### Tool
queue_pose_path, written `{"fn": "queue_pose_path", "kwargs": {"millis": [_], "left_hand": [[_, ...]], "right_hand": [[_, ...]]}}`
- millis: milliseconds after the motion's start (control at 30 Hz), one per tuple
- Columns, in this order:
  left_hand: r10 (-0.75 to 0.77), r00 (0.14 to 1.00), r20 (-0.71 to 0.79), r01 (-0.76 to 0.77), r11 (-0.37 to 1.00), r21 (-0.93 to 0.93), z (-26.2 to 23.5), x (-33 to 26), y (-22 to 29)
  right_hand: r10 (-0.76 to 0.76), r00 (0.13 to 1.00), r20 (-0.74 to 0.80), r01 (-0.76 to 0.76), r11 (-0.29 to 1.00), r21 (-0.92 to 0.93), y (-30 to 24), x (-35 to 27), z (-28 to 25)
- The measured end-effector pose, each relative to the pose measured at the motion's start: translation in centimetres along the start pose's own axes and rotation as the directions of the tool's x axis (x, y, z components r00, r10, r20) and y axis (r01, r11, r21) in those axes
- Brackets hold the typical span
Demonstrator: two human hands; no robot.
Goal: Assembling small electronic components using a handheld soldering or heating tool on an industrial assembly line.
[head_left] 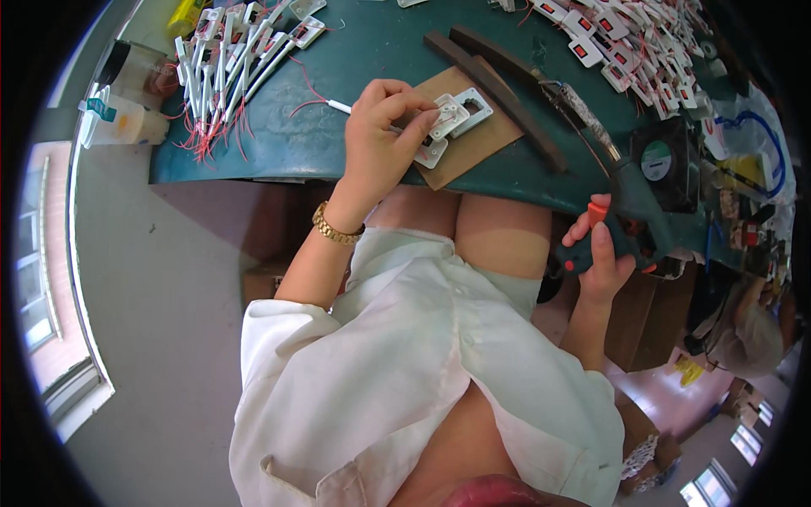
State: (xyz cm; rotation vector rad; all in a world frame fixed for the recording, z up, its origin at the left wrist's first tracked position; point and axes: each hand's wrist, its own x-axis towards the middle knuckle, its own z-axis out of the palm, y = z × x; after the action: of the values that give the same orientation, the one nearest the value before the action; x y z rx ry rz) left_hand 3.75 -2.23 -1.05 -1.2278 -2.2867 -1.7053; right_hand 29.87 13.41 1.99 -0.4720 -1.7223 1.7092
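My left hand [384, 131] is closed in a pinch on a small white plastic housing [449, 116] with thin red wires in it. Beneath the fingers lies another white piece [432, 155], partly covered. A white tube with red leads [338, 106] sticks out to the left of that hand. Just right of the fingertips, a pale grey block with a round hole [475, 110] rests on a brown board [456, 166]. My right hand [600, 258] is wrapped round the dark handle of a soldering gun [629, 194] with an orange trigger; its nose points toward the far side of the table.
Two dark bars [515, 114] lie across the board's right side. Bundled white parts with red wires [224, 68] sit far left, and a heap of similar parts [612, 42] far right. Two jars [135, 72] stand at the left edge; a black spool [663, 160] is at right.
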Motion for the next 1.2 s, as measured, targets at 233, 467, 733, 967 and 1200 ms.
{"fn": "queue_pose_path", "kwargs": {"millis": [233, 467, 733, 967, 1200], "left_hand": [[-0.136, 0.988, 0.069, 0.139, 0.989, -0.042, 0.2, 0.3, 0.4], [-0.347, 0.924, 0.158, 0.340, 0.938, 0.071, -0.6, 1.7, 2.4], [-0.343, 0.919, 0.195, 0.319, 0.937, 0.146, -0.8, 1.8, 2.3], [-0.309, 0.931, 0.197, 0.268, 0.941, 0.206, -0.9, 2.0, 2.7], [-0.253, 0.949, 0.190, 0.192, 0.938, 0.289, -0.7, 2.2, 2.5]], "right_hand": [[0.030, 1.000, 0.002, -0.030, 0.999, 0.033, 0.1, -0.3, 0.4], [0.045, 0.997, 0.059, -0.047, 0.998, 0.038, 0.1, -0.3, 1.1], [0.015, 0.988, 0.153, -0.018, 1.000, 0.021, 0.2, -0.7, 2.5], [0.016, 0.986, 0.169, -0.010, 0.999, -0.039, 0.7, -0.6, 3.3], [-0.035, 0.962, 0.271, 0.121, 0.944, -0.308, 0.9, -0.7, 3.9]]}}
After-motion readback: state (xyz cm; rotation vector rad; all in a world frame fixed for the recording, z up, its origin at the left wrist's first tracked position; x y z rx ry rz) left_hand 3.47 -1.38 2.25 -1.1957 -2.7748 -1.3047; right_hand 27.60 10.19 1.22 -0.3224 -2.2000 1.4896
